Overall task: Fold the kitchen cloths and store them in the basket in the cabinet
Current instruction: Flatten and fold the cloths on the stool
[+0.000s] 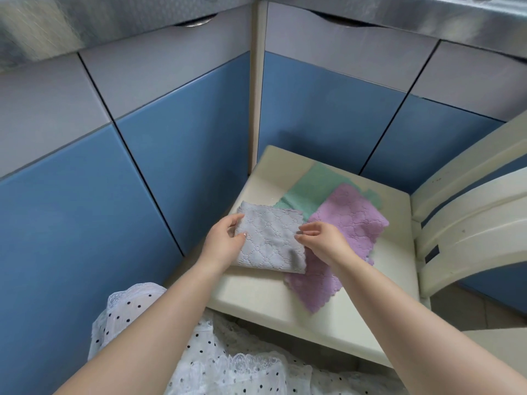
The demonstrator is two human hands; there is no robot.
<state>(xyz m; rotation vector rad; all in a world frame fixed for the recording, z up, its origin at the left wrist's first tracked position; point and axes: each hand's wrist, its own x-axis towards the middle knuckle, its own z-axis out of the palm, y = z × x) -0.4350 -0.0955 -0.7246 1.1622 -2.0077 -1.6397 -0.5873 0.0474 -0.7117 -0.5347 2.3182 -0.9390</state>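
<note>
While the left hand (pixel 225 240) grips the grey cloth (pixel 271 240) by its edge on the cream chair seat (pixel 256 292), apparently steadying a fold, the right hand (pixel 322 240) hovers beside it, fingers (pixel 306 232) loosely apart; purple cloth (pixel 348 223) and green cloth (pixel 310 189) wait unfolded.

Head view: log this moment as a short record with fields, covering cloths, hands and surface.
surface: cream chair seat in front of blue cabinet doors
grey cloth: folded, overlapping the purple cloth
purple cloth: spread flat, unfolded
green cloth: flat, partly under the purple one
left hand: grips grey cloth's left edge
right hand: at its right edge, contact unclear
basket: not visible
</note>
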